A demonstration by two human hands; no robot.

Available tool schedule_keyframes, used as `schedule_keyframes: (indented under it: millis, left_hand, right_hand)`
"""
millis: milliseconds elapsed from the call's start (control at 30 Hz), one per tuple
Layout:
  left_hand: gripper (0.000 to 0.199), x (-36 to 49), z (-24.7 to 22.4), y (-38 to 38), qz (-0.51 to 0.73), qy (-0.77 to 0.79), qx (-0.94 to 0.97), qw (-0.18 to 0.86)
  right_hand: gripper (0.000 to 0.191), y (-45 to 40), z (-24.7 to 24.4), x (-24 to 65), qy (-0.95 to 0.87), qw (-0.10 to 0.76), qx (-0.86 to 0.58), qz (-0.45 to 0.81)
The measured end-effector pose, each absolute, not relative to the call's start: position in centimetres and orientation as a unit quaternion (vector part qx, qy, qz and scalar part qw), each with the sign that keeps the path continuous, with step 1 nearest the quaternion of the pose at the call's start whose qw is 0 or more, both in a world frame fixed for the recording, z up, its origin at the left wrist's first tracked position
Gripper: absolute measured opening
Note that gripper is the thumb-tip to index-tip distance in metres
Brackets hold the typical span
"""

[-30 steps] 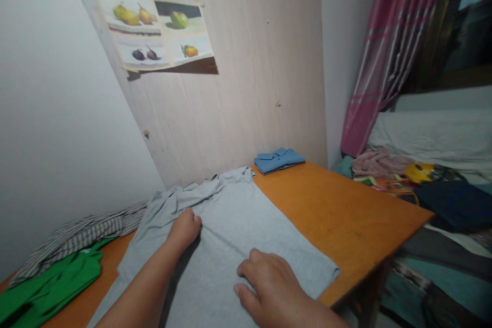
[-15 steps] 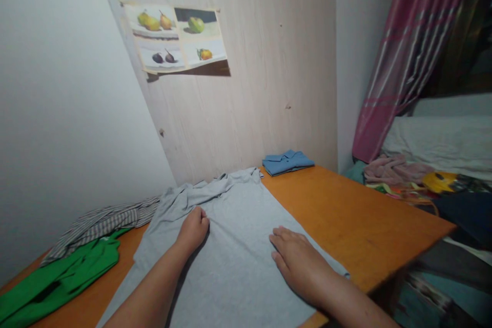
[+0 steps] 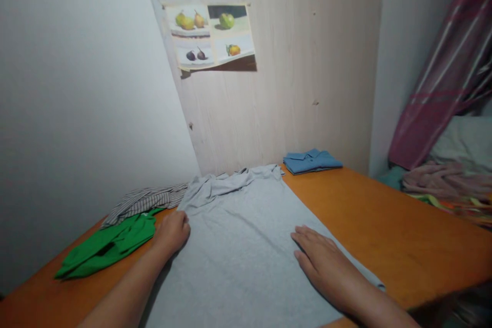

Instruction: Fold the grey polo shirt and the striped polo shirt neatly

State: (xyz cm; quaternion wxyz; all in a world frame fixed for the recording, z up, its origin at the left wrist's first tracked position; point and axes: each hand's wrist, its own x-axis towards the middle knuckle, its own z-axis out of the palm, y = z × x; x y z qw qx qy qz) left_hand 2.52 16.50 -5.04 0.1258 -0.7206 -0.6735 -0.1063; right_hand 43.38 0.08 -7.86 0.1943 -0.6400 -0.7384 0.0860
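Note:
A light grey shirt lies spread on the orange table, its far end rumpled near the wall. My left hand is at the shirt's left edge with its fingers curled closed; what they grip is hard to see, though the grey cloth is right at them. Flat on the right part of the shirt rests my right hand, fingers stretched out and thumb a little apart, holding nothing.
The orange table carries a folded blue shirt at the back, and a green garment and a striped garment on the left. Beyond its right side are a pink curtain and piled cloths.
My left hand has moved left across the grey shirt to its edge, and the cloth on that side is drawn in. My right hand stays flat on the shirt. The view has turned left.

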Motion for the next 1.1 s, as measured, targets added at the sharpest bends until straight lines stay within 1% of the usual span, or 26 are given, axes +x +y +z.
schedule_keyframes:
  millis: [133,233,433,500,567,633,867,1100]
  left_hand:
    - [0.016,3.0,-4.7,14.4,-0.110,-0.595,-0.792,0.075]
    - [0.016,2.5,-4.5,13.0,-0.090,-0.566,-0.817,0.068]
    - [0.015,-1.4,-3.5,11.4,-0.060,-0.658,-0.744,0.102]
    - [0.013,-2.2,-3.2,11.2,-0.096,-0.683,-0.718,0.093]
    - [0.013,-2.6,-3.1,11.1,-0.146,-0.711,-0.685,0.063]
    - [0.015,-2.9,-3.2,10.7,-0.168,-0.731,-0.661,0.028]
    - [0.017,-2.8,-3.7,7.9,-0.114,-0.725,-0.678,-0.033]
    - [0.012,-1.6,-3.5,6.4,-0.097,-0.758,-0.645,-0.016]
  right_hand:
    - [0.051,0.5,-9.0,43.9,-0.744,0.195,-0.636,0.055]
    - [0.052,0.9,-9.8,44.3,-0.749,0.193,-0.633,0.040]
    - [0.050,1.6,-11.1,45.1,-0.755,0.212,-0.620,0.016]
    - [0.050,1.8,-11.4,45.3,-0.757,0.215,-0.617,0.009]
    - [0.051,1.9,-11.7,45.5,-0.760,0.214,-0.613,0.002]
    - [0.052,2.0,-11.8,45.6,-0.764,0.212,-0.610,-0.005]
    - [0.053,2.4,-12.1,46.1,-0.770,0.208,-0.603,-0.018]
    - [0.053,2.7,-12.2,46.4,-0.774,0.217,-0.595,-0.012]
